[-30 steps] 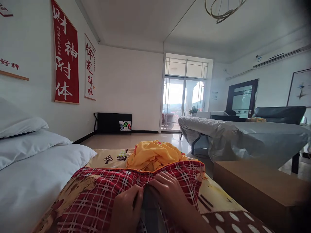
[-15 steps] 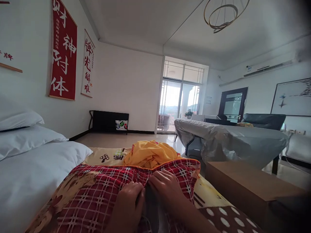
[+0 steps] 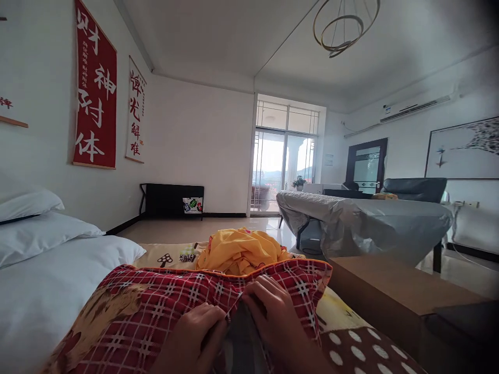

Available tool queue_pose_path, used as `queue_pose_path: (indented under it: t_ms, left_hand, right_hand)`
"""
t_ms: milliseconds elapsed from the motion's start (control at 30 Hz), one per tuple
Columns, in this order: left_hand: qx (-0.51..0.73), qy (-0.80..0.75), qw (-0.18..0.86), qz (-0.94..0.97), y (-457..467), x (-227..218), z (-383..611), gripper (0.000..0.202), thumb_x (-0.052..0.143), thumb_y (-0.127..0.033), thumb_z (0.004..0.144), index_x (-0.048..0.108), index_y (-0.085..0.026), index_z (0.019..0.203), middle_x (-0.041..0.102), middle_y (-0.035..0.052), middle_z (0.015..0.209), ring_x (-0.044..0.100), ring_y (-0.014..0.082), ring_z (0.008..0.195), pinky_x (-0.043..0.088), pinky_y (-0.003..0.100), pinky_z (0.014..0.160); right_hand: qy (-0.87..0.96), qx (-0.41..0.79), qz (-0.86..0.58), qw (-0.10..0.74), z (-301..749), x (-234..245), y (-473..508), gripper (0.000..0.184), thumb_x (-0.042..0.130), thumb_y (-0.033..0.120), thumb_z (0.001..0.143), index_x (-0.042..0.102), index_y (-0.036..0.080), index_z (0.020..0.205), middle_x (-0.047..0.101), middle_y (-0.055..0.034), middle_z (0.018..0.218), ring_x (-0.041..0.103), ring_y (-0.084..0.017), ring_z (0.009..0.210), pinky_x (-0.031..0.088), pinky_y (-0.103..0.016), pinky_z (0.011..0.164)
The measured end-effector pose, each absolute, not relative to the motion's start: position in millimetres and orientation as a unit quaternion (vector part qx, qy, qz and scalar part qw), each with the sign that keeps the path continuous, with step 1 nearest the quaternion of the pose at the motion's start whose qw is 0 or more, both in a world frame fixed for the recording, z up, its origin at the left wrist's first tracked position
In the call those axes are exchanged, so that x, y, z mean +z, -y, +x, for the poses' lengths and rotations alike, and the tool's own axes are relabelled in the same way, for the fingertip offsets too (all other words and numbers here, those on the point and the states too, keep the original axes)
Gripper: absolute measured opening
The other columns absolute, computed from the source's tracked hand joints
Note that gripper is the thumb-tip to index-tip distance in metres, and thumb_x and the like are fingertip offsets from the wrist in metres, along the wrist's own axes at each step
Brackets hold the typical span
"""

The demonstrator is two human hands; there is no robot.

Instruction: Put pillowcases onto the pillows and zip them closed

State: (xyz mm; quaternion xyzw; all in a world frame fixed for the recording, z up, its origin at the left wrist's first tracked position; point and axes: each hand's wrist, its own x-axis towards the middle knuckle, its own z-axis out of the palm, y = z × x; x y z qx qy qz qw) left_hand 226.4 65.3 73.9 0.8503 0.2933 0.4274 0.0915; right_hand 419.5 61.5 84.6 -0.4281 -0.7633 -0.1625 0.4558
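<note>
A red plaid blanket [image 3: 163,301] with a brown print lies bunched over the bed right in front of me. My left hand [image 3: 195,335] and my right hand [image 3: 273,311] sit side by side on it, fingers curled, each pinching a fold of the cloth at a dark gap between them. Just beyond the blanket's far edge lies a crumpled yellow cloth [image 3: 239,252] on a cream printed sheet [image 3: 171,254].
White pillows [image 3: 42,234] and a white duvet [image 3: 47,291] fill the left. A wooden bedside table [image 3: 390,296] stands close on the right. Further off are a grey-covered table [image 3: 366,221], a black chair [image 3: 415,188], a low black bench [image 3: 171,197] and balcony doors [image 3: 283,166].
The view has shifted a little; both hands stay on the plaid blanket, sliding slightly lower in the frame. The blanket's far edge has risen a touch on the right.
</note>
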Motion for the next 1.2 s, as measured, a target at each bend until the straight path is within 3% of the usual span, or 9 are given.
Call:
queue_pose_path:
  t_ms: [167, 300, 400, 567, 767, 1033, 1200]
  left_hand:
    - [0.38, -0.316, 0.099, 0.864, -75, 118, 226, 0.03, 0.035, -0.032, 0.095, 0.063, -0.023, 0.088, 0.068, -0.0002, 0.086, 0.061, 0.0141, 0.079, 0.047, 0.024, 0.071]
    - [0.27, -0.229, 0.044, 0.934, -102, 148, 241, 0.032, 0.036, -0.016, 0.092, 0.064, -0.024, 0.105, 0.064, 0.0037, 0.108, 0.056, 0.0186, 0.103, 0.042, 0.034, 0.093]
    - [0.193, -0.176, 0.091, 0.961, -112, 153, 249, 0.032, 0.04, -0.013, 0.091, 0.066, -0.025, 0.106, 0.061, 0.0035, 0.113, 0.054, 0.0166, 0.106, 0.04, 0.033, 0.1]
    - [0.206, -0.151, 0.129, 0.958, -119, 146, 250, 0.03, 0.043, -0.012, 0.091, 0.066, -0.027, 0.102, 0.055, 0.0006, 0.123, 0.048, 0.0154, 0.117, 0.033, 0.032, 0.107]
    - [0.229, -0.125, 0.145, 0.954, -118, 146, 255, 0.021, 0.045, -0.027, 0.094, 0.066, -0.024, 0.096, 0.056, 0.002, 0.123, 0.049, 0.0147, 0.112, 0.034, 0.03, 0.104]
    - [0.246, -0.138, 0.117, 0.952, -120, 148, 261, 0.024, 0.035, -0.024, 0.097, 0.057, -0.02, 0.086, 0.055, 0.0028, 0.112, 0.048, 0.015, 0.106, 0.036, 0.03, 0.098]
    - [0.245, -0.183, 0.055, 0.95, -133, 144, 262, 0.024, 0.033, -0.023, 0.097, 0.054, -0.022, 0.087, 0.053, 0.0009, 0.112, 0.048, 0.0165, 0.107, 0.031, 0.036, 0.098]
  right_hand:
    - [0.76, -0.23, -0.394, 0.462, 421, 83, -60, 0.017, 0.046, 0.02, 0.095, 0.054, 0.019, 0.08, 0.059, -0.0019, 0.076, 0.05, -0.016, 0.07, 0.039, -0.026, 0.064]
    - [0.755, -0.261, -0.369, 0.475, 418, 85, -63, 0.018, 0.04, 0.02, 0.097, 0.052, 0.019, 0.083, 0.058, -0.0026, 0.077, 0.049, -0.016, 0.071, 0.039, -0.027, 0.064]
    - [0.753, -0.267, -0.365, 0.478, 419, 86, -65, 0.017, 0.039, 0.019, 0.097, 0.05, 0.02, 0.084, 0.059, -0.0028, 0.08, 0.049, -0.017, 0.073, 0.04, -0.028, 0.066]
    - [0.763, -0.251, -0.359, 0.476, 423, 88, -65, 0.014, 0.039, 0.018, 0.097, 0.049, 0.02, 0.086, 0.058, -0.0031, 0.082, 0.049, -0.017, 0.075, 0.04, -0.029, 0.068]
    - [0.779, -0.228, -0.332, 0.481, 424, 95, -59, 0.014, 0.04, 0.018, 0.096, 0.045, 0.021, 0.083, 0.057, -0.0025, 0.081, 0.047, -0.017, 0.074, 0.04, -0.029, 0.068]
    - [0.782, -0.204, -0.333, 0.485, 425, 100, -49, 0.018, 0.038, 0.018, 0.096, 0.044, 0.02, 0.08, 0.056, -0.0022, 0.079, 0.047, -0.016, 0.074, 0.04, -0.028, 0.068]
    - [0.791, -0.197, -0.341, 0.467, 427, 95, -47, 0.018, 0.039, 0.017, 0.096, 0.046, 0.02, 0.08, 0.056, -0.002, 0.079, 0.046, -0.016, 0.074, 0.039, -0.028, 0.068]
